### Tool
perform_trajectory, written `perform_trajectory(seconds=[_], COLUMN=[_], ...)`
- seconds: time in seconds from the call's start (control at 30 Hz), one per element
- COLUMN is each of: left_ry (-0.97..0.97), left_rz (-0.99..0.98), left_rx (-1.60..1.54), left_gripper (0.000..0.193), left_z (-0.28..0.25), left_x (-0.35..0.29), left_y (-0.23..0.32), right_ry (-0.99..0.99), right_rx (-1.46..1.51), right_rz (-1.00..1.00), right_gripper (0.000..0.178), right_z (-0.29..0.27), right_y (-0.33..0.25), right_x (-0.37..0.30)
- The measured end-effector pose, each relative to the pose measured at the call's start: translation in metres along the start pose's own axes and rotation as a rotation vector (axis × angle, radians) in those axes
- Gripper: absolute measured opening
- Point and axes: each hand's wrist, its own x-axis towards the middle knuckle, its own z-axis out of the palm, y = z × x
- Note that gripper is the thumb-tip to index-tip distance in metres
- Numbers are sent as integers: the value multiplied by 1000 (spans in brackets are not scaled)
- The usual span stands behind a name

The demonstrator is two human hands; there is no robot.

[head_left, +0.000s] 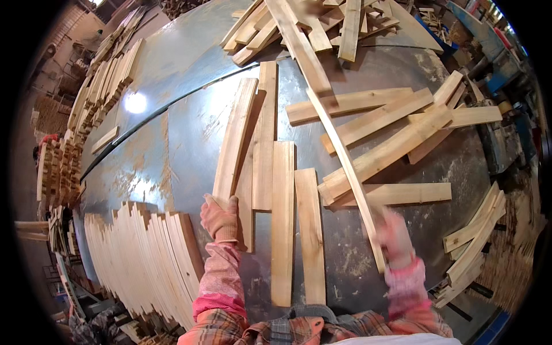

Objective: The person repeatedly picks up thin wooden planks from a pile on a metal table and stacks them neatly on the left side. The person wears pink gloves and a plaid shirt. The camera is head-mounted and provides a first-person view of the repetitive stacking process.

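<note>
My left hand (220,218), in an orange-pink work glove, is closed around the near end of a flat wooden board (234,141). That board leans away from me over other boards on the metal table. My right hand (395,237), also gloved and smeared by motion, is at the near end of a long, narrow wooden strip (344,164). Its fingers seem wrapped on the strip, which shows its thin edge and crosses above several boards. Between my hands lie a middle board (283,224) and a shorter board (310,236), side by side and pointing away from me.
Many boards stand tightly in a row (141,259) at the near left. Crossed boards (391,144) lie at the right, with a jumbled pile (328,29) at the far side. More stacks (103,86) line the far left. Blue machinery (500,75) stands at the right edge.
</note>
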Motion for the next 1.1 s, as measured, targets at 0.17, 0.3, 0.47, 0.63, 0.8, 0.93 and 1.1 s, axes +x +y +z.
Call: perform_trajectory(seconds=[0.17,0.3,0.47,0.63,0.8,0.93,1.1], left_ry=[-105,-134,-370,-696,-712,-558,-221], left_rz=[-140,-160,-111,-373,-647,-536,149], left_rx=[-2,-10,-168,-1106,-1768,-1440,-357], left_gripper=[98,100,95,47,33,27,48], left_z=[-5,-15,-20,-30,-40,-48,-90], left_x=[-81,-122,-156,-173,-209,-240,-267], left_y=[-18,-20,-20,-63,-112,-145,-192], right_ry=[-59,-269,-568,-731,-578,-483,-575], right_rx=[-166,197,968,1305,683,146,-613], right_rz=[-322,-118,66,292,315,208,-119], right_gripper=[28,43,79,76,58,51,58], right_z=[29,49,52,64,83,142,277], right_y=[-57,-82,1,73,71,94,154], right_x=[153,181,83,21,-26,-59,-109])
